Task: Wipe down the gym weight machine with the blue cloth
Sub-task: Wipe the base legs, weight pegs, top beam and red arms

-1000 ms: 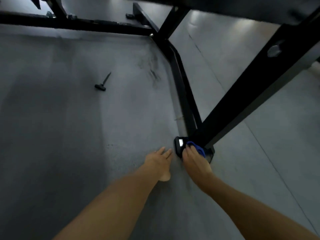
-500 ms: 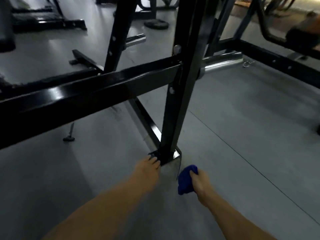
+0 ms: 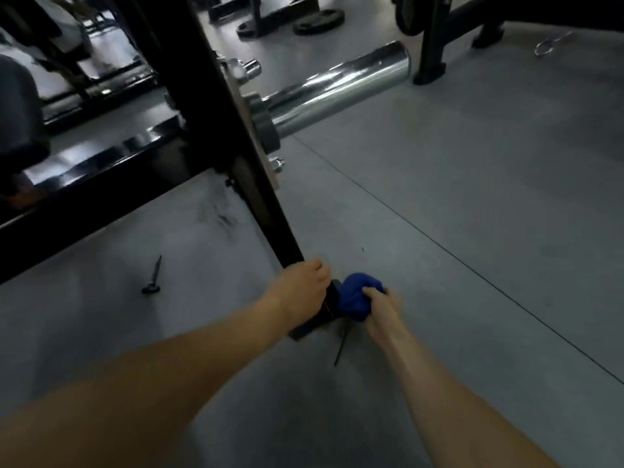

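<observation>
The black steel frame of the weight machine [image 3: 216, 106] slants down from the upper left to a foot plate [image 3: 312, 324] on the grey floor. My left hand [image 3: 300, 290] grips the lower end of the slanted post just above the foot. My right hand [image 3: 380, 307] holds the bunched blue cloth [image 3: 356, 297], which touches the right side of the post's base. A chrome weight sleeve [image 3: 337, 87] sticks out from the frame to the right, higher up.
A black pin [image 3: 153, 278] lies on the floor left of the post. A glossy black crossbar [image 3: 84, 184] runs to the left. Weight plates [image 3: 319, 20] and other black stands sit at the back. A metal clip [image 3: 548, 45] lies far right. Grey floor [image 3: 472, 214] spreads right.
The view has swung upward and closer. My left hand rose from the floor by the foot and took hold of the post. My right hand brought the cloth back against the post's base.
</observation>
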